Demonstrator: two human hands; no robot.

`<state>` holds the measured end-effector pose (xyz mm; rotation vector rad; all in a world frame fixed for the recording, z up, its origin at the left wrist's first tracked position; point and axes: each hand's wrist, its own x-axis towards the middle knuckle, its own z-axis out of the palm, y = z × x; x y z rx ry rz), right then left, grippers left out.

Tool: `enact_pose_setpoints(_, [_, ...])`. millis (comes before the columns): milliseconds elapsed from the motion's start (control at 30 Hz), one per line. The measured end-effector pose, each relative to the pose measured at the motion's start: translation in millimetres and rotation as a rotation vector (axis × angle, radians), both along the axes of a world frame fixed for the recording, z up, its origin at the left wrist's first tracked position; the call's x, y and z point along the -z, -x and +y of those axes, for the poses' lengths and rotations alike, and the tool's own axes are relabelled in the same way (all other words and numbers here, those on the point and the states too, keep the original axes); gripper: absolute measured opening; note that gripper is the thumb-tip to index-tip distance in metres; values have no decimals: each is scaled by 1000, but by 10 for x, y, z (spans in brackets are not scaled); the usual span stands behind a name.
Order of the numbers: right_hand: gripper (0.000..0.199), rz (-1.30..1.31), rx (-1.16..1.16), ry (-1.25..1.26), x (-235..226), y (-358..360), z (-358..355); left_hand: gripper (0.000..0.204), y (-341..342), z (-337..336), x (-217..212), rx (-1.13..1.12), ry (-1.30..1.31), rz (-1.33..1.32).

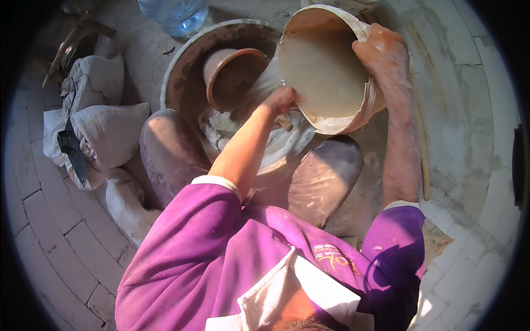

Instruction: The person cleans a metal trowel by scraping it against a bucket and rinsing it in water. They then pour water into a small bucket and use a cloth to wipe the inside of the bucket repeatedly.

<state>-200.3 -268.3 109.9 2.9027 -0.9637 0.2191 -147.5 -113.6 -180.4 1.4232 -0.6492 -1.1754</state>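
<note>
While both hands, left hand (281, 100) and right hand (381, 49), clasp the tilted bucket (323, 71), slip pours toward the clay pot (234, 77); steady tilting seems needed next.

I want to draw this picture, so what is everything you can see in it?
bucket: one, whitish, tipped, muddy liquid inside, top middle
clay pot: one, reddish brown, on its side in the basin
basin: one, grey, round, on the ground ahead
water bottle: one, clear blue, top edge
sacks: several, white, left
stick: one, brown, right
brick floor: pale, all around
left hand: on the bucket's lower rim
right hand: fingers over the upper rim
</note>
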Motion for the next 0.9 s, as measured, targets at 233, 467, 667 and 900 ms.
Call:
enact_pose_setpoints(233, [25,-121,-48,48,52,71,224,25,-118,1,227,120,58,-518])
enact_pose_setpoints(467, [34,-49,-18,43,59,89,309,27,-347,-40,472,422,-44,-1071])
enact_pose_setpoints(667, [27,-84,-52,55,77,-52,551,38,-232,72,552,-84,-208,-538])
enact_pose_setpoints(900, [40,13,29,29,142,-111,621,47,-39,25,340,-180,-360,-366])
